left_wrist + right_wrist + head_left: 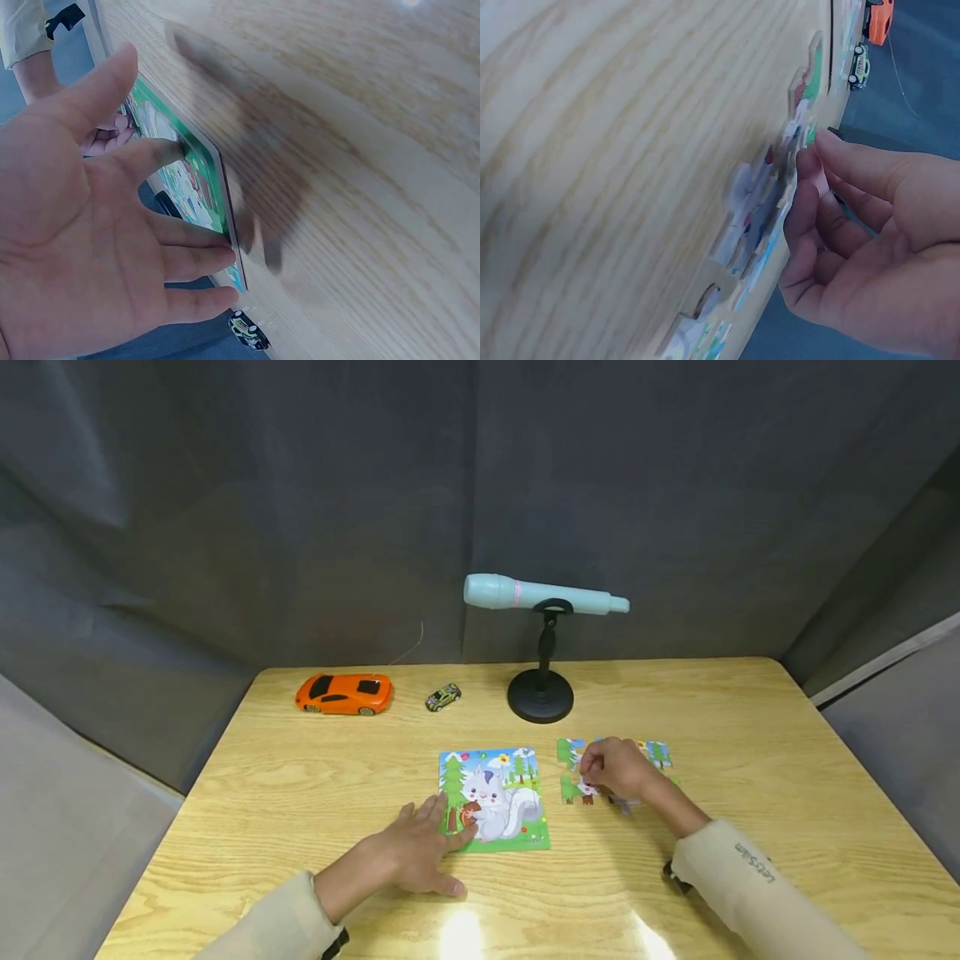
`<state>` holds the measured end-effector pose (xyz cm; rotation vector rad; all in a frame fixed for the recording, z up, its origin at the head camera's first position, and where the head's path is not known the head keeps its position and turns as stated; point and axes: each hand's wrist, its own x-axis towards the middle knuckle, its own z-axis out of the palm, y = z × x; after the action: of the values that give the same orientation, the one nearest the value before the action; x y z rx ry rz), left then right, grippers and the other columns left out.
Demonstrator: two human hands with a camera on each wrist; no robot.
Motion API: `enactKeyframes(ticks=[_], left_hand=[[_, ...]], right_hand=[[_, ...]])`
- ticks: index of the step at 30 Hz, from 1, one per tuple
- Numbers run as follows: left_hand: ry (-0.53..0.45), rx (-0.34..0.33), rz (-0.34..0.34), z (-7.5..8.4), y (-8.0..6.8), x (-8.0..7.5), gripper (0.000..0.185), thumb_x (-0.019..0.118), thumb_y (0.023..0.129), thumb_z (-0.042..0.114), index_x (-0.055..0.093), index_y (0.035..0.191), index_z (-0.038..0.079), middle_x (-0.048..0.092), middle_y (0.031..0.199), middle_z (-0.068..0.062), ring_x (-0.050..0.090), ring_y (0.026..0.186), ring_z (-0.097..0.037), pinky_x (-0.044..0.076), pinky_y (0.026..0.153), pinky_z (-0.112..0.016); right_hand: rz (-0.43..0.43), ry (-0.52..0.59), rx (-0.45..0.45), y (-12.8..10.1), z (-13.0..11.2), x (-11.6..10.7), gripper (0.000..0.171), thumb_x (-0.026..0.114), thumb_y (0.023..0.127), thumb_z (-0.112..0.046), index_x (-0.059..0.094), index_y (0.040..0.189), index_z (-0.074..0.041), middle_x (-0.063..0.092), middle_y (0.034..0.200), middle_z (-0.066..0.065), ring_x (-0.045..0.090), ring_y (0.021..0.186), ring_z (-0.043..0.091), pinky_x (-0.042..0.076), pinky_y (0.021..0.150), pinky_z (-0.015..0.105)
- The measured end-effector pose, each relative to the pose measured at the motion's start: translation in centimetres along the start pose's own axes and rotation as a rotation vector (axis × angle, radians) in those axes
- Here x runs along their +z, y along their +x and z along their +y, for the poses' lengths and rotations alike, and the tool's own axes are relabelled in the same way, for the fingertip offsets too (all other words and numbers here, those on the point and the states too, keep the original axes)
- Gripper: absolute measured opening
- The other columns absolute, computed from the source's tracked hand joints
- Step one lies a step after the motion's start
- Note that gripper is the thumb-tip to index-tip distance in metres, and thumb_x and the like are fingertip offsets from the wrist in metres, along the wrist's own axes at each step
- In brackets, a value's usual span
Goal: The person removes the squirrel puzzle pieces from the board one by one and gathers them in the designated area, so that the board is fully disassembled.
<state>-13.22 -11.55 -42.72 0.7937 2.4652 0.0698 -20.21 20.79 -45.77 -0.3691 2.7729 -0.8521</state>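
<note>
Right hand curled over a small bunch of loose colourful cardboard puzzle pieces on the pale wooden desk. Fingers bent and close together, tips pinching the edge of one piece; from the wrist view, hard to tell how firm the hold is. Pieces right under those fingers, touching them, so nearer to the right hand by far.

Left hand flat on the desk, fingers straight and spread apart, tips pressing the near left corner of the square squirrel picture puzzle board. Board just left of the loose pieces, a small gap between.

Far back, well apart: orange toy car, tiny green toy car, light blue toy microphone on a black stand.
</note>
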Motion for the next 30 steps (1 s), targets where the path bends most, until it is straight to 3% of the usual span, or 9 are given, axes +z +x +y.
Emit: enactKeyframes(ticks=[9,13,17,22,30], left_hand=[[0.051,0.067,0.043,-0.1,0.1,-0.4,0.073,0.059,0.085,0.058,0.038,0.146,0.024,0.017,0.160,-0.008,0.015,0.147,-0.034,0.021,0.113,-0.060],[0.080,0.119,0.073,-0.3,0.5,-0.2,0.069,0.054,0.088,0.057,0.041,0.145,0.019,0.024,0.158,-0.002,0.020,0.146,-0.032,0.026,0.112,-0.059],[0.068,0.161,0.112,-0.5,1.0,0.0,0.064,0.049,0.091,0.055,0.045,0.142,0.016,0.028,0.156,-0.003,0.023,0.145,-0.032,0.028,0.111,-0.056],[0.018,0.182,0.140,-0.6,1.3,0.2,0.063,0.049,0.091,0.056,0.047,0.141,0.017,0.033,0.154,-0.007,0.026,0.144,-0.030,0.028,0.112,-0.053],[0.034,0.217,0.139,-0.2,2.0,1.1,0.069,0.048,0.089,0.062,0.037,0.147,0.026,0.022,0.158,-0.010,0.021,0.146,-0.029,0.026,0.113,-0.053]], right_hand=[[-0.021,0.091,-0.044,0.4,-1.1,0.1,0.005,0.065,0.088,-0.008,0.067,0.087,-0.004,0.063,0.071,0.004,0.051,0.057,0.012,0.044,0.055,0.026],[-0.050,0.130,-0.087,0.5,-1.8,0.6,0.006,0.065,0.087,-0.008,0.067,0.091,-0.003,0.064,0.076,0.004,0.055,0.064,0.011,0.051,0.069,0.032],[-0.088,0.175,-0.099,0.6,-2.9,1.2,0.009,0.066,0.087,-0.008,0.066,0.094,-0.002,0.064,0.081,0.005,0.056,0.070,0.011,0.051,0.073,0.033],[-0.125,0.240,-0.096,0.6,-4.2,2.1,0.015,0.066,0.087,-0.008,0.064,0.099,0.001,0.063,0.084,0.007,0.055,0.070,0.013,0.047,0.063,0.025],[-0.164,0.246,-0.115,0.7,-5.5,3.4,0.019,0.069,0.085,-0.008,0.064,0.102,0.002,0.065,0.087,0.009,0.057,0.075,0.012,0.047,0.065,0.023]])
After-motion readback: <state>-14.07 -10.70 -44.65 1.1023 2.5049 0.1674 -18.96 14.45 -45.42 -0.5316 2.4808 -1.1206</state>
